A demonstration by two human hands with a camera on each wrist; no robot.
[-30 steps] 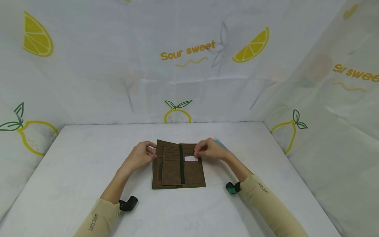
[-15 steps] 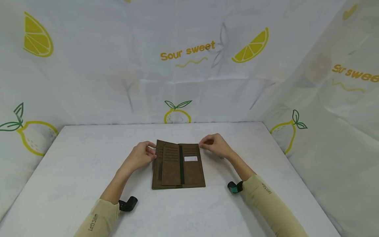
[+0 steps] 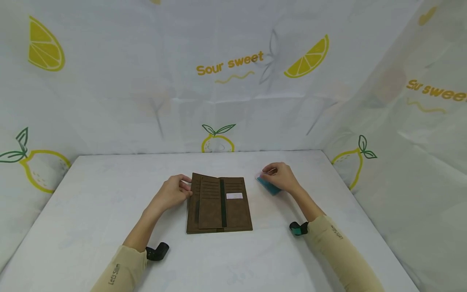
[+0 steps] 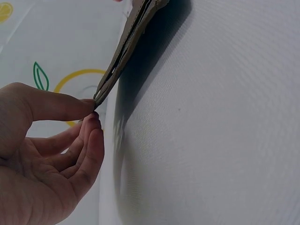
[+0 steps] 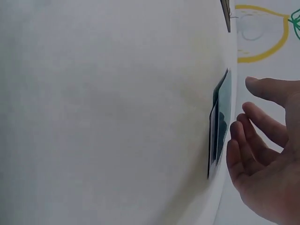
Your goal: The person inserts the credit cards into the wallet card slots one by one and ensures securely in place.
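Brown leathery wallet (image 3: 210, 211) is laid open mid-table, with its dark spine strip and long sides pointed away from the person and slots stitched toward the far end. A little white slip (image 3: 234, 196) is tucked into the right panel. The left flap's edge is pinched by the left hand (image 3: 171, 192), thumb against fingertips, and it's tilted up off the white, fine-textured tabletop (image 3: 109, 219). Past the wallet's right side, flat blue cards (image 3: 270, 187) are slanted far-left to near-right. Just above them, the right hand (image 3: 281, 177) is held with thumb and fingers moderately parted. Lemons are printed on the creased backdrop (image 3: 120, 89).
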